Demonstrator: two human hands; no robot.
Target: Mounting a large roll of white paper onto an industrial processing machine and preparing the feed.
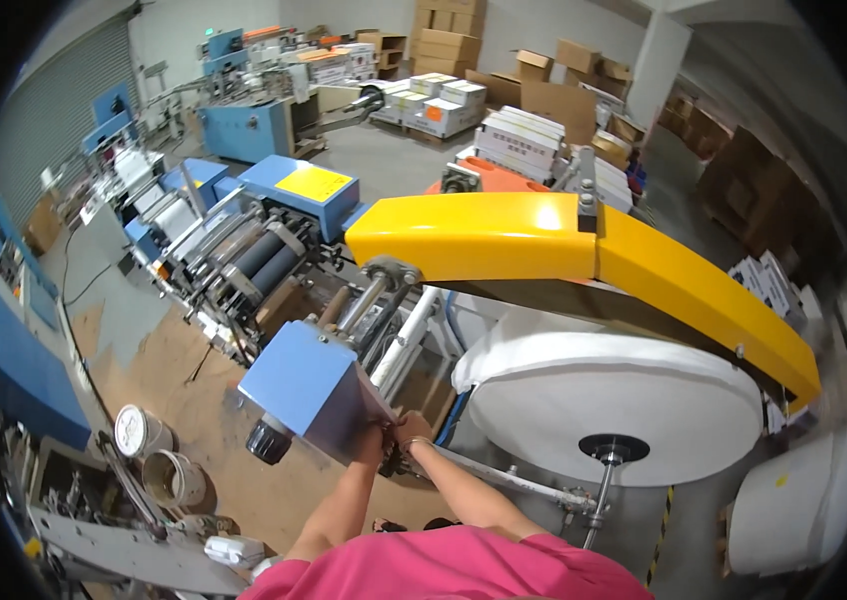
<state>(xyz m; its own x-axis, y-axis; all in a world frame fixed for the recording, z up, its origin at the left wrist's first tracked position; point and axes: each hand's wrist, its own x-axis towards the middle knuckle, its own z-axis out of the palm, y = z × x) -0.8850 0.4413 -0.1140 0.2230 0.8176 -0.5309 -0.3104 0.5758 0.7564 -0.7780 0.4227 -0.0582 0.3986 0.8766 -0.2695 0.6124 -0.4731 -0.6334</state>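
Observation:
Both my hands meet at the lower corner of a blue and grey machine housing (309,385). My left hand (372,443) presses against the housing's grey side. My right hand (410,430), a bangle on its wrist, is closed around a small part at the housing's edge; what it grips is hidden. A black knob (269,440) sticks out of the housing to the left. Just right of my hands a large white paper roll (614,395) turns on a shaft with a black hub (614,448), under a curved yellow guard (544,240).
Rollers and blue machine units (244,255) run away to the upper left. Two white buckets (159,455) stand on the brown floor at lower left. Another white roll (794,500) stands at the right. Stacked cartons and pallets (444,100) fill the back.

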